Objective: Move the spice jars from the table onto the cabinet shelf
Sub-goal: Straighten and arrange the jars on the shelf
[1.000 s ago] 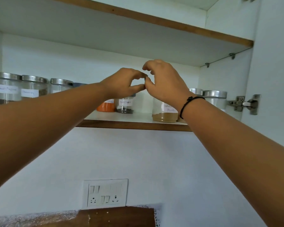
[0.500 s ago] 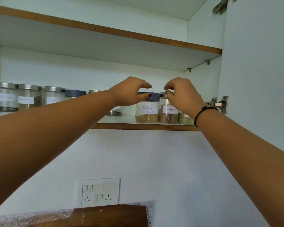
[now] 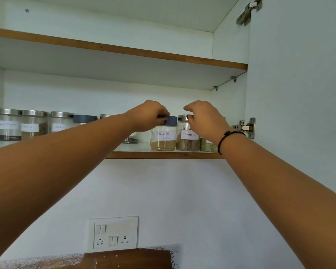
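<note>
Glass spice jars stand in a row on the cabinet shelf (image 3: 163, 155). My left hand (image 3: 146, 115) grips the dark lid of the coriander powder jar (image 3: 163, 139), which stands on the shelf. My right hand (image 3: 204, 118) has its fingers curled on the steel lid of the cinnamon jar (image 3: 188, 140) right beside it. A jar with green contents (image 3: 208, 146) is mostly hidden behind my right wrist. Further left stand three steel-lidded jars (image 3: 34, 125) and a dark-lidded jar (image 3: 85, 119), partly behind my left forearm.
The open cabinet door (image 3: 299, 94) stands at the right with its hinge (image 3: 244, 128) near my right wrist. An upper shelf (image 3: 124, 50) hangs above the jars. A wall switch plate (image 3: 113, 233) and a brown board (image 3: 128, 259) sit below.
My hands have moved apart from each other: the left now grips the coriander jar's lid and the right is on the cinnamon jar's lid. The camera has tilted, showing more cabinet.
</note>
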A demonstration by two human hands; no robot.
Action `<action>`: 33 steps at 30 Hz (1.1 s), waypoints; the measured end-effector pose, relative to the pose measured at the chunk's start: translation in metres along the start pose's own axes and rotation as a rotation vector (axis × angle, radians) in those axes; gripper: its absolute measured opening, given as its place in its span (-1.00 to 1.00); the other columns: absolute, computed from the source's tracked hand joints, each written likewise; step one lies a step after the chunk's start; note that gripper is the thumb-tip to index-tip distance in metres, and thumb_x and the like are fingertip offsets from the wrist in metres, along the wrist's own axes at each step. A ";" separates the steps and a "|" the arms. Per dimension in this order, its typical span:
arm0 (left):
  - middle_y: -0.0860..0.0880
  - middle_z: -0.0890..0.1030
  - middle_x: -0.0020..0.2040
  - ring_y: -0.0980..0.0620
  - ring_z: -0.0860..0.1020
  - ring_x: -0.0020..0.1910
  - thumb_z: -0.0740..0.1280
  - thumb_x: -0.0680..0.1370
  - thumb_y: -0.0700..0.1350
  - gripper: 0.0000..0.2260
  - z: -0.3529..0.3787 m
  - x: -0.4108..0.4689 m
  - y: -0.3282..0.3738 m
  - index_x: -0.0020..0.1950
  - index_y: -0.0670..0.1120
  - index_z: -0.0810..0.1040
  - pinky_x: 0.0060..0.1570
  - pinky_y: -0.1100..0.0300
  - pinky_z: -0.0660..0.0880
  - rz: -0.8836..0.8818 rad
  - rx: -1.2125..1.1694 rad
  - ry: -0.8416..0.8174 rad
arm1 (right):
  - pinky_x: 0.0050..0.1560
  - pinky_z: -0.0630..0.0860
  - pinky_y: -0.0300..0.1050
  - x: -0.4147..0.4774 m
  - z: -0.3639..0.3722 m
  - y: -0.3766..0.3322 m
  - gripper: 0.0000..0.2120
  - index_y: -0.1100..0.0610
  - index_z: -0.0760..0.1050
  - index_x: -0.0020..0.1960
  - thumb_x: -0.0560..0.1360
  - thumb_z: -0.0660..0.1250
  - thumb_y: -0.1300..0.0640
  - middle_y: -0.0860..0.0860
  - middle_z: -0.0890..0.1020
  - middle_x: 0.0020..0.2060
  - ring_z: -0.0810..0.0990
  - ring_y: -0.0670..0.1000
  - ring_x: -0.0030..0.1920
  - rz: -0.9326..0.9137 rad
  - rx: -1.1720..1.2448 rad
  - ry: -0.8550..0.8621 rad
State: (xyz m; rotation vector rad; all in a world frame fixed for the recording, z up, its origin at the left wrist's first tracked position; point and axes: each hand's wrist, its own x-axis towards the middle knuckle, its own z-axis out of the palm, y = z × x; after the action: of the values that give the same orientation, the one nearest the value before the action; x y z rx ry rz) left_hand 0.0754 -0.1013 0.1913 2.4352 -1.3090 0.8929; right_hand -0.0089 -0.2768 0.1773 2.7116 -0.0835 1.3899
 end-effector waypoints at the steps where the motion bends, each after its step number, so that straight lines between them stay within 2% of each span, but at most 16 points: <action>1: -0.14 0.62 0.25 -0.08 0.56 0.17 0.29 0.64 -0.16 -0.70 0.000 0.000 0.001 0.36 -0.17 0.55 0.22 0.06 0.48 0.000 -0.002 0.004 | 0.19 0.53 0.05 0.000 0.001 0.002 -0.71 0.25 0.56 0.23 0.56 0.21 0.33 0.18 0.60 0.19 0.57 0.17 0.18 -0.002 -0.001 0.001; 3: -0.13 0.63 0.23 -0.07 0.56 0.14 0.31 0.63 -0.16 -0.71 0.000 0.001 0.001 0.34 -0.17 0.56 0.17 0.10 0.48 -0.002 -0.007 0.010 | 0.16 0.54 0.05 0.000 0.004 0.005 -0.74 0.27 0.56 0.20 0.56 0.22 0.33 0.18 0.60 0.16 0.58 0.17 0.16 -0.012 0.002 -0.004; 6: -0.13 0.64 0.21 -0.04 0.56 0.10 0.32 0.62 -0.16 -0.72 -0.001 0.003 0.001 0.32 -0.16 0.58 0.15 0.10 0.50 -0.013 -0.006 0.007 | -0.10 0.48 -0.08 0.002 0.011 0.010 -0.91 0.24 0.52 -0.05 0.55 0.24 0.33 0.11 0.59 -0.07 0.60 0.15 0.02 -0.019 -0.012 -0.019; 7: -0.13 0.64 0.20 -0.04 0.56 0.10 0.32 0.62 -0.15 -0.72 -0.001 0.004 0.001 0.32 -0.16 0.58 0.16 0.08 0.51 -0.019 -0.002 0.005 | -0.14 0.44 -0.10 0.002 0.013 0.012 -0.92 0.23 0.51 -0.07 0.54 0.25 0.33 0.10 0.58 -0.10 0.60 0.14 -0.01 -0.022 -0.016 -0.017; 10: -0.14 0.64 0.19 -0.08 0.56 0.11 0.31 0.63 -0.13 -0.72 0.002 0.005 0.004 0.31 -0.18 0.58 0.18 0.02 0.51 -0.042 0.011 0.004 | -0.07 0.53 -0.07 0.004 0.017 0.017 -0.84 0.25 0.56 0.07 0.53 0.25 0.34 0.14 0.60 -0.01 0.60 0.13 0.00 -0.040 -0.004 0.007; 13: -0.15 0.62 0.20 -0.11 0.56 0.12 0.27 0.65 -0.08 -0.69 0.010 0.007 0.007 0.34 -0.19 0.55 0.18 0.02 0.49 -0.074 0.023 0.006 | -0.01 0.58 -0.01 0.006 0.020 0.021 -0.81 0.26 0.55 0.11 0.53 0.25 0.34 0.15 0.59 0.05 0.60 0.14 0.03 -0.069 0.006 0.021; 18: -0.12 0.62 0.16 -0.03 0.53 0.03 0.28 0.65 -0.06 -0.71 0.013 0.015 0.007 0.30 -0.16 0.57 0.08 0.09 0.46 -0.106 0.015 0.002 | -0.22 0.39 -0.11 0.010 0.023 0.028 -0.93 0.23 0.50 -0.06 0.53 0.26 0.33 0.11 0.56 -0.12 0.55 0.09 -0.13 -0.092 -0.023 -0.013; 20: -0.13 0.63 0.16 0.00 0.49 0.01 0.31 0.63 -0.09 -0.73 0.012 0.017 0.005 0.29 -0.16 0.57 0.07 0.12 0.44 -0.108 0.030 0.005 | -0.21 0.39 -0.11 0.012 0.025 0.031 -0.93 0.22 0.50 -0.04 0.54 0.26 0.31 0.11 0.56 -0.11 0.54 0.08 -0.13 -0.112 -0.025 -0.030; 23: -0.13 0.63 0.16 0.01 0.49 0.01 0.33 0.62 -0.11 -0.73 0.011 0.017 0.003 0.30 -0.17 0.58 0.04 0.16 0.41 -0.110 0.043 0.005 | -0.11 0.50 -0.07 0.017 0.029 0.034 -0.86 0.24 0.54 0.07 0.55 0.24 0.31 0.13 0.59 -0.03 0.58 0.11 -0.04 -0.122 -0.006 -0.017; 26: -0.12 0.64 0.15 0.03 0.50 -0.01 0.35 0.61 -0.12 -0.73 0.011 0.017 0.004 0.28 -0.16 0.59 0.01 0.19 0.40 -0.112 0.030 0.008 | -0.14 0.45 -0.09 0.020 0.033 0.038 -0.88 0.25 0.54 0.02 0.57 0.23 0.28 0.15 0.58 -0.03 0.58 0.12 -0.04 -0.102 -0.002 -0.023; 30: -0.11 0.65 0.12 0.04 0.50 -0.04 0.37 0.60 -0.11 -0.73 0.008 0.018 0.004 0.27 -0.16 0.61 -0.04 0.22 0.37 -0.106 0.027 -0.001 | -0.12 0.47 -0.06 0.022 0.033 0.039 -0.79 0.24 0.57 0.04 0.63 0.17 0.19 0.16 0.61 -0.05 0.58 0.14 -0.05 -0.087 0.023 -0.058; 33: -0.10 0.67 0.10 0.06 0.52 -0.07 0.39 0.58 -0.11 -0.74 0.006 0.020 0.001 0.24 -0.16 0.63 -0.16 0.32 0.36 -0.106 0.009 -0.001 | -0.07 0.49 -0.05 0.026 0.029 0.038 -0.75 0.26 0.59 0.08 0.64 0.17 0.18 0.16 0.63 -0.02 0.58 0.15 -0.01 -0.097 0.035 -0.077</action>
State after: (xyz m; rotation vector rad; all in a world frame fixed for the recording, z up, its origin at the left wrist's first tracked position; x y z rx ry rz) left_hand 0.0853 -0.1180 0.1983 2.4861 -1.1666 0.8714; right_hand 0.0261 -0.3181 0.1841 2.7570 0.0673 1.2735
